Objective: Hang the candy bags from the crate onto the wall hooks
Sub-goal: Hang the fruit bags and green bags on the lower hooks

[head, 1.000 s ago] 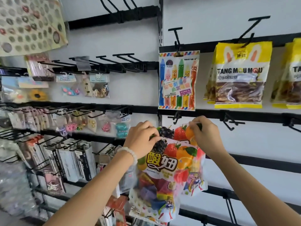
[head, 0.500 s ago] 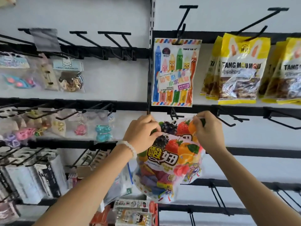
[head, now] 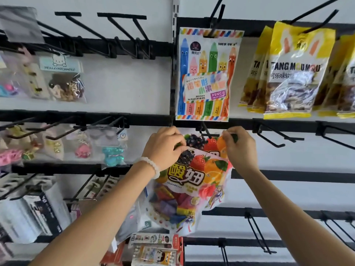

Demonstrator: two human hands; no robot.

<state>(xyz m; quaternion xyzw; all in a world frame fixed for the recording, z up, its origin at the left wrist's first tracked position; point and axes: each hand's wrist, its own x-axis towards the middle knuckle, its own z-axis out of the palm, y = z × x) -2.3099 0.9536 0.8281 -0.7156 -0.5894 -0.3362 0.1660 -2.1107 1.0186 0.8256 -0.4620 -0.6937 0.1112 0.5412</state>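
A fruit-print candy bag [head: 189,181] hangs between my hands in front of the wall. My left hand [head: 164,147] pinches its top left corner and my right hand [head: 239,148] pinches its top right corner. The bag's top edge sits right at a black wall hook [head: 208,132] that juts from the rail between my hands; whether the hook passes through the bag's hole is hidden. Above it a pencil-candy bag [head: 206,73] hangs on another hook. The crate is out of view.
Yellow Tang Mou Mou bags [head: 294,73] hang at upper right. Bare black hooks [head: 276,137] stick out to the right and along the upper left rail [head: 123,29]. Small trinket packets [head: 65,79] fill the left hooks, and boxed goods [head: 155,248] sit below the bag.
The view has tilted up and drawn closer to the wall. Both hands keep their pinch on the bag's top corners and have raised it slightly toward the hook.
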